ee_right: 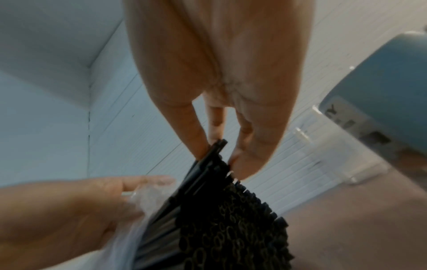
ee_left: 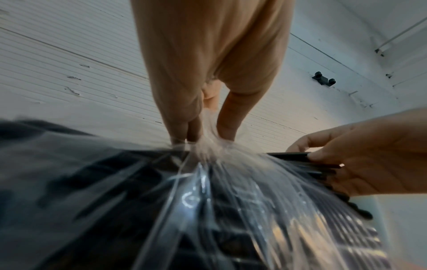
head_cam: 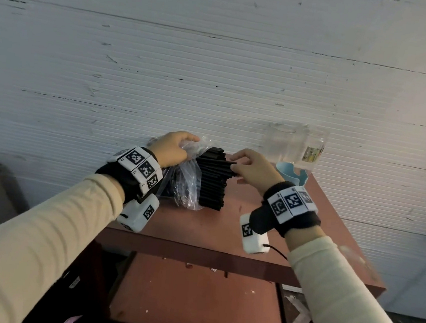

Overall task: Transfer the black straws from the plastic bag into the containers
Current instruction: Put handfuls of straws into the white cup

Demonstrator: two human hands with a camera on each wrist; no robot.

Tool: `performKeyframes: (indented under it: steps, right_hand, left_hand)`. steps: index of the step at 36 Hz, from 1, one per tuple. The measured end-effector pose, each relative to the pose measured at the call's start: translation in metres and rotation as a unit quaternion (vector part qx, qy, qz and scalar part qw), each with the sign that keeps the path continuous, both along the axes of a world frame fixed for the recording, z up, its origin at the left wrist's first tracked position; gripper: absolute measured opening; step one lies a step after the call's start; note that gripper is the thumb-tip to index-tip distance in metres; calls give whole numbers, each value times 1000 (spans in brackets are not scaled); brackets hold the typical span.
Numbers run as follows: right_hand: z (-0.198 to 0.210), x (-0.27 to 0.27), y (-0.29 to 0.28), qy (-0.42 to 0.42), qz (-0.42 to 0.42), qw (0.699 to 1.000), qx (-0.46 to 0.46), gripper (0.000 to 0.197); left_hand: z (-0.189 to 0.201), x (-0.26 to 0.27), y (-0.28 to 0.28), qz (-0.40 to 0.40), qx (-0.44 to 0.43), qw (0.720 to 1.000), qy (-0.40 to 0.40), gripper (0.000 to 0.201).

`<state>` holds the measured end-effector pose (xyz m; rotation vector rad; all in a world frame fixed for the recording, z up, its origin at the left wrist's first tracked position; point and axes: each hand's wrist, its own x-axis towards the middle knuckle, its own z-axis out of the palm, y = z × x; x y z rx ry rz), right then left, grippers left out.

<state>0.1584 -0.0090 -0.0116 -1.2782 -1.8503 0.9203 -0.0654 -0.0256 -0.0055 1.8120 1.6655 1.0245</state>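
A thick bundle of black straws [head_cam: 212, 179] lies in a clear plastic bag [head_cam: 186, 184] on the red-brown table [head_cam: 200, 225], open ends facing right. My left hand [head_cam: 174, 148] pinches the bunched top of the bag [ee_left: 203, 146] and holds it up. My right hand [head_cam: 247, 168] pinches the ends of a few top straws [ee_right: 217, 146] between thumb and fingers; in the left wrist view those straws [ee_left: 289, 156] stick out toward the right hand [ee_left: 360, 159]. Clear containers [head_cam: 297, 143] stand at the table's back right.
A light blue cup [head_cam: 292, 173] sits just right of my right hand, in front of the clear containers. A white ribbed wall [head_cam: 215, 70] runs behind the table. A lower shelf [head_cam: 193, 302] shows under the tabletop.
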Motion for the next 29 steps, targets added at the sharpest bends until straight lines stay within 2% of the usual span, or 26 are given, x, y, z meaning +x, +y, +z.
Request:
performKeyframes:
  steps: [2, 4, 9, 14, 16, 19, 21, 23, 26, 29]
  right_hand:
    - [-2, -2, 0, 10, 6, 999, -33, 26]
    - [-7, -9, -3, 37, 23, 997, -58, 33]
    - [-18, -19, -1, 65, 20, 998, -4, 11]
    - [-15, 3, 1, 102, 14, 995, -2, 8]
    - [-16, 11, 1, 125, 20, 991, -30, 7]
    - [-16, 12, -2, 210, 48, 970, -113, 19]
    - [-17, 6, -3, 233, 70, 961, -133, 30]
    - [-20, -3, -3, 226, 75, 964, -117, 33]
    - [-22, -15, -3, 164, 70, 983, -51, 22]
    - [-23, -17, -4, 147, 64, 987, -13, 16]
  left_hand:
    - [0, 3, -3, 10, 6, 1000, 7, 45]
    - [1, 5, -5, 22, 11, 1000, 7, 46]
    - [0, 9, -7, 40, 8, 999, 0, 46]
    - [-5, 4, -7, 51, -6, 999, 6, 48]
    - [-5, 4, -9, 50, -9, 999, 15, 48]
    - [-3, 6, -10, 50, -17, 998, 18, 48]
    - [-2, 7, -9, 49, -17, 998, 25, 47]
    - [-1, 9, -9, 48, -16, 998, 36, 48]
    - [-3, 9, -6, 41, -13, 998, 38, 51]
    - [-4, 9, -6, 39, 1, 998, 51, 54]
